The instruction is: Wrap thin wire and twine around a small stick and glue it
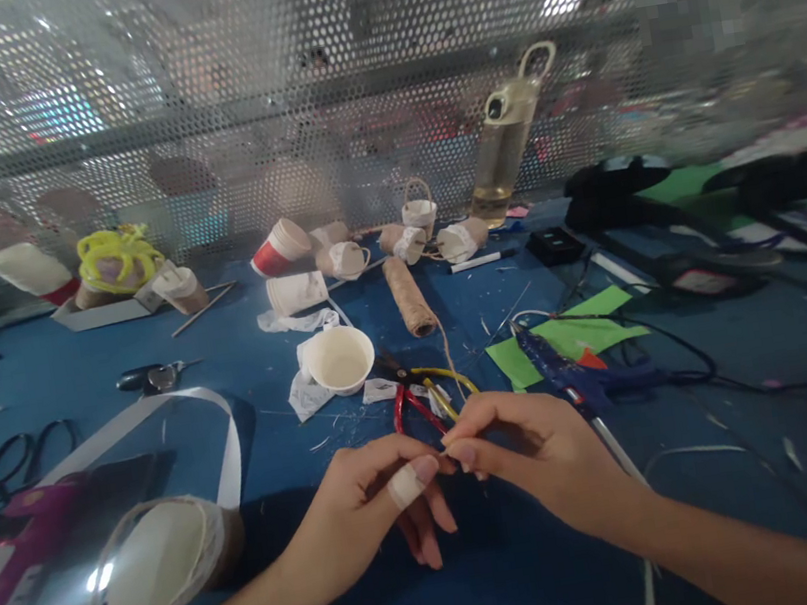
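My left hand (382, 493), a bandage around its thumb, is closed in a pinch at the centre front. Whatever lies between its thumb and forefinger is too small to make out. Touching it, my right hand (534, 440) pinches with thumb and forefinger. Brown twine (446, 347) runs from a spool (409, 297) down to my right hand, where its end is hidden by the fingers. Just beyond the hands lie pliers with red handles (402, 406) and pliers with yellow handles (452, 376). A white paper cup (340, 359) stands behind my left hand.
A blue glue gun (561, 370) rests by green paper (616, 306) at right, its cable trailing. At left are a twine-rimmed cup (219, 542), white ribbon (227, 440) and a purple tool (35, 529). Several small cups, a bottle (502, 151) and a perforated metal screen (206, 99) stand behind.
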A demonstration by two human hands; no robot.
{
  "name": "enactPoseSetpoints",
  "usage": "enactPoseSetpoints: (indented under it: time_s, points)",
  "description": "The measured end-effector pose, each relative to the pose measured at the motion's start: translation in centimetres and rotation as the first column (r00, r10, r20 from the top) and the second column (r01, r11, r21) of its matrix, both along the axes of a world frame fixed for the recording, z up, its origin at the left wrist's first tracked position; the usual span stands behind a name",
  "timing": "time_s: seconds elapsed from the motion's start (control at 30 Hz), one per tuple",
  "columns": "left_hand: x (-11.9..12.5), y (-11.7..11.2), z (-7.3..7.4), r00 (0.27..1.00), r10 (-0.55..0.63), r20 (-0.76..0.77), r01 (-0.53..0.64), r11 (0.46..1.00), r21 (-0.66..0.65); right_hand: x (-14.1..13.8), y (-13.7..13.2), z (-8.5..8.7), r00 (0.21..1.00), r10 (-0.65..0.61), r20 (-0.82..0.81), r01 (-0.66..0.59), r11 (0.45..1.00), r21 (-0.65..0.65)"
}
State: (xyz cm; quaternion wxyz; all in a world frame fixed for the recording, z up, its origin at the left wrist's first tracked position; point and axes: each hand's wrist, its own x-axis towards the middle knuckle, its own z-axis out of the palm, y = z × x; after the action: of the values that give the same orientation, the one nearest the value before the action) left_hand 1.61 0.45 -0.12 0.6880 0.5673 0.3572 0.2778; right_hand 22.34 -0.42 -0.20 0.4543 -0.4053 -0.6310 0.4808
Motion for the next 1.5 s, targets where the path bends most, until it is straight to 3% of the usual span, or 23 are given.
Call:
enactPoseSetpoints:
  time_s: [0.13, 0.57, 0.77, 1.2, 1.5]
  points:
    - [0.04, -0.09, 0.01, 0.999, 0.021, 0.041, -0.019, 0.998, -0.057, -0.1, -0.01, 0.03, 1.0, -0.002, -0.007, 0.002, 1.0, 0.017]
    - [0.16, -0.35, -0.1, 0.992, 0.062, 0.111, -0.051, 0.994, -0.096, -0.19, 0.04, -0.13, 0.988, 0.037, -0.152, -0.053, 0.994, -0.099]
    - [0.26, -0.47, 0.05, 0.99, 0.098, 0.101, -0.089, 0.992, -0.09, -0.35, 0.0, -0.1, 0.991, 0.031, -0.126, -0.047, 0.99, -0.129]
    - [0.19, -0.71, -0.48, 0.988, 0.114, 0.099, -0.106, 0.991, -0.085, -0.37, -0.02, -0.07, 0.996, 0.026, -0.09, -0.033, 0.997, -0.074]
    - [0.22, -0.73, -0.73, 0.991, 0.124, 0.047, -0.126, 0.991, 0.035, -0.48, -0.15, 0.05, 0.998, -0.029, 0.053, 0.026, 0.998, 0.056]
